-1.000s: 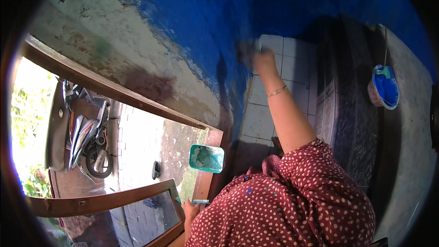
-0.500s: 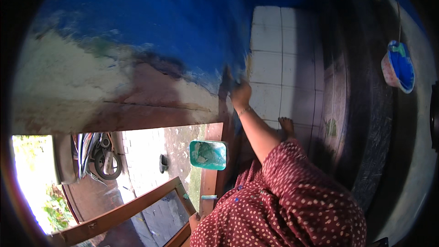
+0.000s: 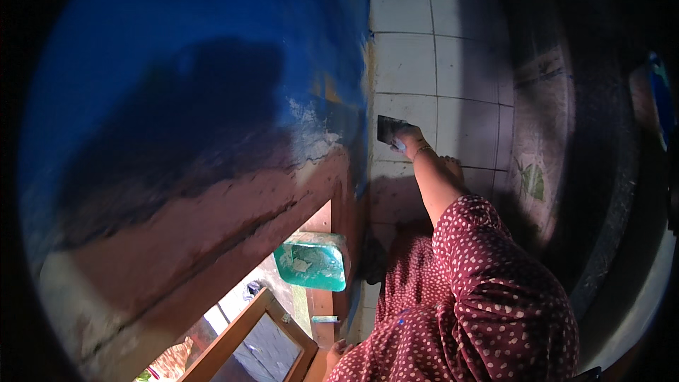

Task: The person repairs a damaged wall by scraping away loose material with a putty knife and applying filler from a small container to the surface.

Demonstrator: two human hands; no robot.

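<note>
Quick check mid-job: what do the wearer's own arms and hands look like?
Both hands are ungloved. The right hand has a thin bracelet at the wrist, below a loose maroon sleeve with pale dots. Too little of the left hand shows for more detail.

Cut-off and hidden parts.
Person's left hand point(image 3: 338, 349) partly behind dress point(image 3: 509, 290); right hand point(image 3: 410, 140), finger placement on dark flat tool point(image 3: 389, 129) unclear; foot point(image 3: 450, 163) partly behind forearm point(image 3: 440, 185); bucket point(image 3: 662, 99) cut by right rim; wooden frame point(image 3: 233, 336) runs off bottom.

I have my right hand point(image 3: 409, 139) tightly gripping — forearm point(image 3: 440, 182) extended behind it; left hand point(image 3: 339, 351), behind and leftward, shows partly.
</note>
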